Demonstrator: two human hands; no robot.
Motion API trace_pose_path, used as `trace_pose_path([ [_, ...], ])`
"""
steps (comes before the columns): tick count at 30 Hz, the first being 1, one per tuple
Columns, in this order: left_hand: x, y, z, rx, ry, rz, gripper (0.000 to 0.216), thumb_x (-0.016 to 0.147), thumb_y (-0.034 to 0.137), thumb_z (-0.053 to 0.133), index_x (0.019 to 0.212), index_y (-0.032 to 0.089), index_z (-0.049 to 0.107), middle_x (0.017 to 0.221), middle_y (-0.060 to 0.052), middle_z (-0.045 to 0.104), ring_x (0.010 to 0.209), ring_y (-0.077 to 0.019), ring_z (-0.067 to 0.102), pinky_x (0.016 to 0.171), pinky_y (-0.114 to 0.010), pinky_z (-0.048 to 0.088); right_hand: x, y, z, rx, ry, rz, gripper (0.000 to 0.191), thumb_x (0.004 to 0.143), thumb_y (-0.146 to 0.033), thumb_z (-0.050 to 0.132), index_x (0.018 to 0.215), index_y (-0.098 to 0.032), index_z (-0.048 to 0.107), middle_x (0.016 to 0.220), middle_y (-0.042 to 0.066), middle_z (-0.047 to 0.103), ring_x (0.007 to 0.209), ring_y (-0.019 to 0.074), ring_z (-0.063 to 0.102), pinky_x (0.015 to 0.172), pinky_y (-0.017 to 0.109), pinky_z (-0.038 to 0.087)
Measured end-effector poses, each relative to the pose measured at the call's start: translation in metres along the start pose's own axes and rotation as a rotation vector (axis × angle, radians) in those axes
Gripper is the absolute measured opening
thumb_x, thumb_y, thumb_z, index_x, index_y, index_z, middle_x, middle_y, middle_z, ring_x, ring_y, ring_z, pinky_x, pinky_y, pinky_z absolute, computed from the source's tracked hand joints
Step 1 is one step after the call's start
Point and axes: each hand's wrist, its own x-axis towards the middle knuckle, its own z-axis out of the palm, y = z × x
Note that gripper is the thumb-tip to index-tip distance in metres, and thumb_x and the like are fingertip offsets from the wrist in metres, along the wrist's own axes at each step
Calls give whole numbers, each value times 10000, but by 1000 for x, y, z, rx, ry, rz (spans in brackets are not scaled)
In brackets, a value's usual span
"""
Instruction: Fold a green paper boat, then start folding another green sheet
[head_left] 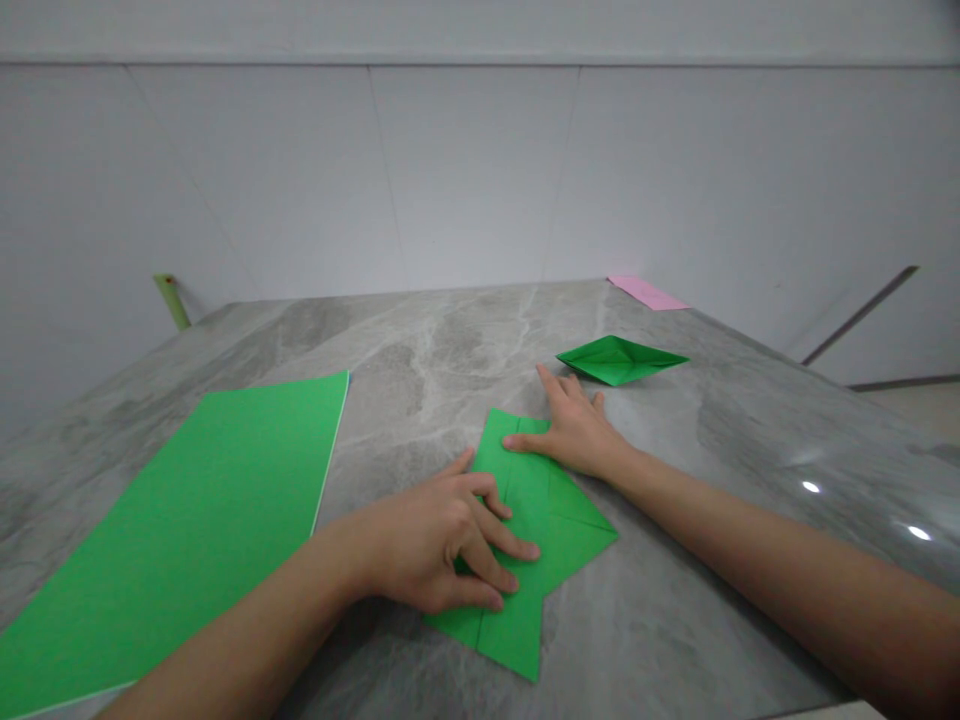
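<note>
Two bare hands on folded green paper (pixel 521 640)
Left hand (pixel 431 535) lies curled over its middle, right hand (pixel 570 432) spread across its far end; both press, neither pinches.

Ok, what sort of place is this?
Likely an indoor paper-folding work spot: a grey marble-patterned countertop, a flat green paper sheet, a folded green paper, against plain white wall panels.
</note>
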Motion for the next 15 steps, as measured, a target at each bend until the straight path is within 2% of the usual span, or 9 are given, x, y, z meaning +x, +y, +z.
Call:
trace_pose_path([
  [2,0,0,1,9,-6,-7,132,863,320,688,977,326,755,1239,67,685,1152,-258,555,1161,-561,166,1,1,0,-4,-1,3,1184,636,-733,663,1529,-135,164,1497,281,323,1408,472,230,1042,749,162],
  [4,1,1,1,31,-15,-22,226,878,343,665,1098,333,718,1342,50,618,1237,-279,504,1157,-583,171,1,2,0,-8,4,2,1152,652,-733,650,1520,-131,190,1483,277,348,1392,452,278,1047,739,173],
  [7,1,1,2,66,-33,-115,494,871,426,648,1342,301,563,1539,-44,381,1425,-398,264,1114,-691,136,3,3,1,-13,30,9,1090,681,-725,635,1502,-126,242,1455,265,391,1357,428,349,1064,690,211],
  [10,1,-1,3,56,-50,-209,737,837,530,640,1467,231,400,1596,-137,190,1453,-455,69,1081,-751,59,4,4,1,-24,65,12,1046,700,-707,636,1480,-99,296,1419,257,437,1318,424,399,1065,615,280],
  [15,1,-4,4,8,-39,-243,907,798,533,674,1522,182,256,1592,-162,187,1460,-425,30,1099,-729,-12,8,9,3,-37,132,6,950,740,-671,624,1433,-71,375,1376,240,493,1274,412,453,1035,545,352],
])
